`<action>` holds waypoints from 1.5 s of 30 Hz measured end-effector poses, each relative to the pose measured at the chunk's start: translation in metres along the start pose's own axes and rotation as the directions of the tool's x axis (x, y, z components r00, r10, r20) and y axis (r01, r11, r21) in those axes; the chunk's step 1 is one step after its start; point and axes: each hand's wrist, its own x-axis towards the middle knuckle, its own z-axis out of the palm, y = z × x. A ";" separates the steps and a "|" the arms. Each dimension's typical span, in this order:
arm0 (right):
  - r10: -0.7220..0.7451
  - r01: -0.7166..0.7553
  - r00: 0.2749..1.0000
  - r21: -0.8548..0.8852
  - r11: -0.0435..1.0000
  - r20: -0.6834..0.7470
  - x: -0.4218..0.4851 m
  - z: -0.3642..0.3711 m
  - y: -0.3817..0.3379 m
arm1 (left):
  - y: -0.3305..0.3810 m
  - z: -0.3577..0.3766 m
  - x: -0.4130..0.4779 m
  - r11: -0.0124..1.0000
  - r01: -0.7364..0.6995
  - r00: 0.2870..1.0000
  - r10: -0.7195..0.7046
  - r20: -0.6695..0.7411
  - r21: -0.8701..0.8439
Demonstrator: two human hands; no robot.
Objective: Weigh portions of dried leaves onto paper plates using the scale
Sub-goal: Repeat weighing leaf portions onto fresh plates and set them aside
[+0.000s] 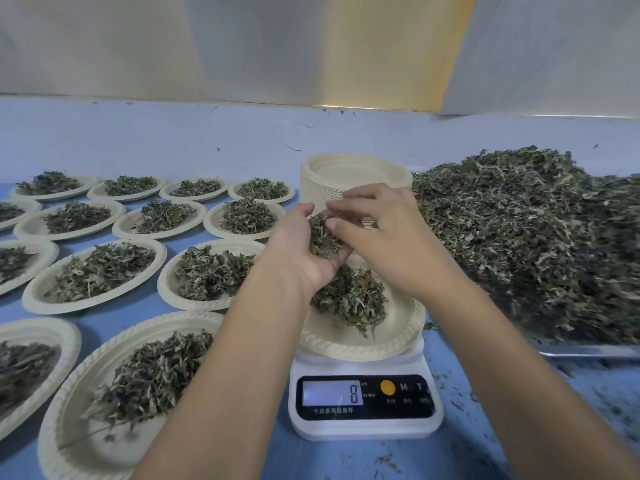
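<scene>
Above the scale: both hands meet in mid-air, touching across one clump of leaves.
Left hand [304, 251]: palm up, fingers cupped narrow round a clump of dried grey-green leaves [323, 239], which it holds.
Right hand [377, 233]: palm down over the left, fingers bent, thumb and fingertips pinching at the top of that same clump.
Straight below the hands: round cream paper plate [363, 351] sitting on the scale, with a small loose pile of dried leaves [353, 297] on its middle. The left wrist hides the plate's left part.
Scale: small white plastic kitchen scale [367, 429] under the plate, near side facing me.
Display [332, 393]: pale backlit screen on a black panel, reads 8. Unit text is too small to tell.
Button [388, 387]: round, orange, just beside the screen, M and T marks next to it.
Beyond the hands: tall stack of empty cream paper plates [346, 171], upright, partly hidden by the fingers.
Out past the right hand: big loose heap of dried leaves [536, 237] on a flat metal tray [588, 350], only the tray's near edge showing.
Left of the left hand: rows of filled cream paper plates [33, 296], each with a leaf pile, set close together, some rims touching.
Under it all: blue table surface [207, 140], with stray leaf bits near the right forearm.
</scene>
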 end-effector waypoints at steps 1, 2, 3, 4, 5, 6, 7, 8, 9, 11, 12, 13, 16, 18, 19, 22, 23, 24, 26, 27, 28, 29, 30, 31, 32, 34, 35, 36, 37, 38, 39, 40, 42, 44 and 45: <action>0.021 -0.019 0.999 0.082 0.996 -0.025 0.000 -0.001 -0.001 | 0.000 0.000 0.000 1.000 -0.017 0.999 0.016 -0.038 -0.013; 0.046 -0.037 0.998 0.161 0.986 -0.050 0.000 -0.002 -0.002 | 0.001 0.000 0.000 0.999 -0.018 0.998 0.015 -0.057 -0.045; 0.074 -0.057 0.995 0.224 0.973 -0.067 0.000 -0.004 -0.002 | 0.002 -0.001 0.000 0.996 -0.005 0.999 0.000 -0.052 -0.090; 0.101 -0.077 0.992 0.266 0.961 -0.079 0.001 -0.006 -0.002 | 0.003 -0.002 0.000 0.991 0.014 0.999 -0.019 -0.037 -0.134; 0.125 -0.096 0.989 0.291 0.952 -0.084 0.001 -0.008 0.000 | 0.004 -0.004 0.002 0.988 0.026 0.999 -0.031 -0.030 -0.152; 0.147 -0.115 0.986 0.301 0.947 -0.084 0.001 -0.009 0.002 | 0.004 -0.005 0.003 0.989 0.029 0.999 -0.034 -0.037 -0.145; 0.166 -0.136 0.983 0.297 0.945 -0.080 0.001 -0.010 0.004 | 0.004 -0.007 0.004 0.992 0.021 0.998 -0.028 -0.053 -0.125; 0.182 -0.156 0.981 0.276 0.948 -0.071 0.002 -0.011 0.007 | 0.003 -0.008 0.006 0.994 0.012 0.998 -0.019 -0.065 -0.106; 0.191 -0.174 0.980 0.237 0.956 -0.054 0.002 -0.011 0.009 | 0.003 -0.009 0.007 0.996 0.007 0.997 -0.013 -0.070 -0.091; 0.200 -0.199 0.980 0.152 0.968 0.007 0.002 -0.011 0.013 | 0.003 -0.010 0.009 0.997 0.006 0.998 -0.010 -0.061 -0.072; 0.207 -0.211 0.977 0.125 0.969 0.047 0.002 -0.011 0.014 | 0.003 -0.011 0.009 0.998 0.005 0.998 -0.009 -0.057 -0.067; 0.216 -0.225 0.972 0.103 0.969 0.091 0.002 -0.012 0.015 | 0.004 -0.011 0.010 0.998 0.003 0.998 -0.007 -0.057 -0.067; 0.239 -0.253 0.948 0.039 0.967 0.209 0.002 -0.010 0.015 | 0.005 -0.012 0.009 0.997 -0.008 0.999 0.004 -0.053 -0.076; 0.244 -0.260 0.936 0.033 0.965 0.255 0.002 -0.010 0.016 | 0.005 -0.012 0.009 0.996 -0.009 0.999 0.004 -0.049 -0.084; 0.244 -0.259 0.932 0.023 0.966 0.268 0.002 -0.010 0.017 | 0.005 -0.012 0.010 0.996 -0.009 0.999 0.004 -0.049 -0.087; 0.247 -0.243 0.927 -0.048 0.969 0.284 0.002 -0.010 0.019 | 0.005 -0.012 0.010 0.996 -0.010 0.999 0.005 -0.050 -0.091; 0.249 -0.242 0.924 -0.061 0.968 0.289 0.002 -0.010 0.020 | 0.005 -0.012 0.010 0.996 -0.011 0.999 0.007 -0.049 -0.090; 0.248 -0.240 0.922 -0.064 0.969 0.298 0.002 -0.010 0.021 | 0.005 -0.012 0.010 0.996 -0.012 0.999 0.008 -0.049 -0.090; 0.244 -0.238 0.915 -0.056 0.970 0.320 0.002 -0.010 0.022 | 0.005 -0.012 0.011 0.996 -0.014 0.999 0.010 -0.047 -0.089; 0.242 -0.240 0.911 -0.049 0.970 0.333 0.002 -0.010 0.022 | 0.005 -0.012 0.011 0.996 -0.015 0.999 0.011 -0.047 -0.089; 0.237 -0.238 0.907 -0.041 0.970 0.347 0.002 -0.011 0.023 | 0.005 -0.012 0.011 0.996 -0.016 0.999 0.012 -0.046 -0.091; 0.232 -0.237 0.902 -0.033 0.971 0.364 0.002 -0.012 0.023 | 0.005 -0.012 0.011 0.995 -0.017 0.999 0.013 -0.047 -0.094; 0.232 -0.241 0.894 -0.026 0.970 0.383 0.002 -0.013 0.024 | 0.006 -0.012 0.010 0.995 -0.017 0.999 0.013 -0.048 -0.098; 0.241 -0.253 0.881 -0.025 0.967 0.407 0.001 -0.015 0.025 | 0.006 -0.012 0.010 0.995 -0.017 0.999 0.012 -0.050 -0.101; 0.257 -0.269 0.865 -0.032 0.962 0.432 0.001 -0.017 0.026 | 0.006 -0.012 0.009 0.994 -0.018 0.998 0.012 -0.053 -0.103; 0.290 -0.299 0.825 -0.060 0.952 0.484 0.000 -0.020 0.026 | 0.007 -0.012 0.009 0.995 -0.022 0.998 0.016 -0.060 -0.101; 0.300 -0.306 0.806 -0.075 0.949 0.510 -0.001 -0.021 0.026 | 0.007 -0.012 0.009 0.995 -0.022 0.998 0.016 -0.061 -0.098; 0.307 -0.306 0.789 -0.092 0.947 0.533 -0.001 -0.021 0.026 | 0.007 -0.012 0.008 0.995 -0.020 0.998 0.014 -0.060 -0.095; 0.314 -0.302 0.772 -0.115 0.946 0.553 -0.002 -0.021 0.025 | 0.007 -0.012 0.008 0.995 -0.017 0.998 0.011 -0.058 -0.093; 0.321 -0.295 0.753 -0.141 0.945 0.574 -0.002 -0.022 0.024 | 0.007 -0.012 0.008 0.996 -0.014 0.998 0.009 -0.058 -0.092; 0.328 -0.290 0.733 -0.162 0.943 0.595 -0.003 -0.022 0.023 | 0.007 -0.012 0.008 0.996 -0.013 0.998 0.008 -0.056 -0.091; 0.334 -0.289 0.715 -0.175 0.941 0.615 -0.003 -0.023 0.021 | 0.006 -0.012 0.008 0.996 -0.012 0.998 0.007 -0.055 -0.091; 0.337 -0.290 0.690 -0.182 0.940 0.641 -0.005 -0.024 0.019 | 0.006 -0.012 0.008 0.996 -0.011 0.998 0.006 -0.056 -0.091; 0.330 -0.276 0.687 -0.188 0.943 0.647 -0.006 -0.024 0.017 | 0.006 -0.012 0.007 0.996 -0.013 0.998 0.008 -0.061 -0.089; 0.323 -0.265 0.691 -0.189 0.946 0.647 -0.007 -0.023 0.017 | 0.006 -0.012 0.007 0.996 -0.013 0.998 0.008 -0.064 -0.088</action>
